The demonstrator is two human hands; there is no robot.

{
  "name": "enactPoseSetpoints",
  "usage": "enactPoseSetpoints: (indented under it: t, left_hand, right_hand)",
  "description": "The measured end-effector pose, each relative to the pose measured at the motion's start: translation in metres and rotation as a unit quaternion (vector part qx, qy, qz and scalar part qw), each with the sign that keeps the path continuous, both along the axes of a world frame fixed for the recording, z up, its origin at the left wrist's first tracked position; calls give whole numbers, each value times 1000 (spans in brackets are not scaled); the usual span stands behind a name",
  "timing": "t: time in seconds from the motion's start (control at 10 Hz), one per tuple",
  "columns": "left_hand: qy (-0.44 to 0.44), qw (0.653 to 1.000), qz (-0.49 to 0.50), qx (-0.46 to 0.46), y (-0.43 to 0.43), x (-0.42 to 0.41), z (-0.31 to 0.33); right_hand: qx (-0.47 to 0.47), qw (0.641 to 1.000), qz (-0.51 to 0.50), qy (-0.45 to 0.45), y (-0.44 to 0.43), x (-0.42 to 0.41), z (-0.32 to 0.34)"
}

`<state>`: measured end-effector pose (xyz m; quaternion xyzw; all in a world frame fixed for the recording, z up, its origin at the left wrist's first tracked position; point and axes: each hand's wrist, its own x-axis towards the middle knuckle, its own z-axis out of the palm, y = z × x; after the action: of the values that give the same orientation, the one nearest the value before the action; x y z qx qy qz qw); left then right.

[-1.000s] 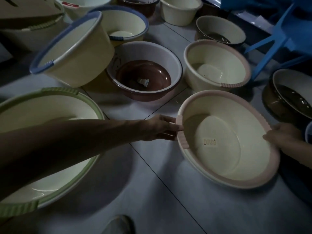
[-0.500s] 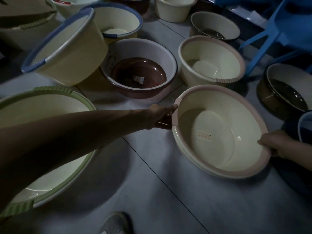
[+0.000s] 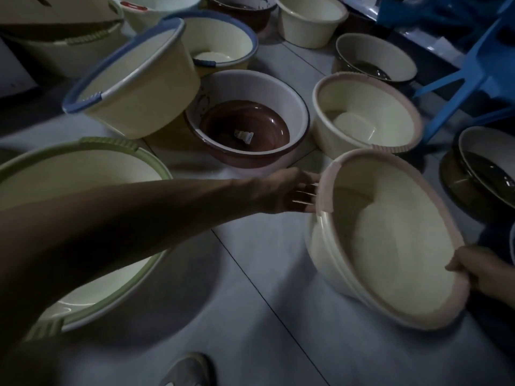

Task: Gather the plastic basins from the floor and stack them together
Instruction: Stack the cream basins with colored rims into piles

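A cream basin with a pink rim (image 3: 390, 246) is tilted up off the tiled floor at the right. My left hand (image 3: 289, 193) grips its left handle and my right hand (image 3: 479, 271) grips its near right rim. Just behind it stands a smaller pink-rimmed cream basin (image 3: 365, 118). A large green-rimmed basin (image 3: 83, 168) sits at the left, partly hidden by my left arm. A brown basin nested in a white one (image 3: 245, 129) is in the middle. Two blue-rimmed basins (image 3: 133, 84) lean together behind it.
More cream basins (image 3: 309, 20) and dark-bottomed ones (image 3: 376, 59) line the back, with another dark one (image 3: 487, 162) at the right edge. A blue plastic chair (image 3: 473, 76) stands at the right rear. My shoe (image 3: 189, 369) shows at the bottom. A cardboard box (image 3: 55, 12) is at top left.
The pink-rimmed basin has come up off the floor and tipped, its left side raised, with both hands holding its rim. The view has shifted slightly.
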<state>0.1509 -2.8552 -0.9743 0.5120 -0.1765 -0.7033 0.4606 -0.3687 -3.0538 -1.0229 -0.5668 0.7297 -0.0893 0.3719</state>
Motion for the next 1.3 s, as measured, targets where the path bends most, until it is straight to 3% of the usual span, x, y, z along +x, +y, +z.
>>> enactPoseSetpoints:
  t: [0.1, 0.2, 0.3, 0.5, 0.8, 1.0, 1.1, 1.2, 1.3]
  left_hand:
    - [43, 999, -4, -30, -1, 0, 15]
    - [49, 997, -24, -57, 2, 2, 21]
    - [41, 996, -32, -66, 8, 4, 23]
    - [-85, 996, 12, -17, 21, 15, 14]
    - [-197, 980, 13, 11, 33, 32, -7]
    - [-292, 956, 21, 6, 26, 29, -12]
    - [-448, 893, -8, -42, 23, 30, -10]
    - [-596, 789, -27, -147, 9, 35, 1]
    - [-602, 777, -9, -185, -30, 35, 15]
  right_hand:
    - [24, 993, -89, -80, 35, 117, 30]
    - [64, 993, -84, -50, 48, 162, 45]
    - [72, 991, -96, -55, 39, 164, 42]
    - [71, 994, -63, -51, 42, 171, 60]
    - [48, 983, -77, -157, 40, 176, 55]
    - [5, 990, -52, -128, 41, 180, 47]
    - [-11, 997, -7, -80, 37, 182, 51]
    - [-70, 995, 39, -51, 23, 191, 61]
    - [-107, 992, 32, -64, -6, 215, 70]
